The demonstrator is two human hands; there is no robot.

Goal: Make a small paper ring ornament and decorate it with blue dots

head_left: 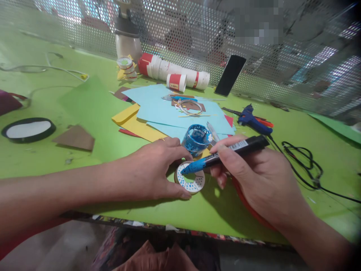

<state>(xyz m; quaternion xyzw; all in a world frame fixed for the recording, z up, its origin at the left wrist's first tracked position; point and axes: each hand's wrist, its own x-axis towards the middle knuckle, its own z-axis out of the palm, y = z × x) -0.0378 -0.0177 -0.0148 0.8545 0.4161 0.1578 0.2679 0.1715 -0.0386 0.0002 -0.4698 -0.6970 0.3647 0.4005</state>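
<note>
Left hand [158,169] is pinching a small white ring [190,182] flat on the green tabletop [282,169], fingers closed on its near and far rim. Right hand [254,177] is gripping a black marker [225,152], its blue tip touching the ring's top face, which is carrying blue dots. A blue-painted ring [196,138] is standing just behind, on yellow paper [135,124]. Light blue sheets [158,105] are lying further back. A blue glue gun [254,121] is lying to the right, its black cord [301,162] trailing nearby.
</note>
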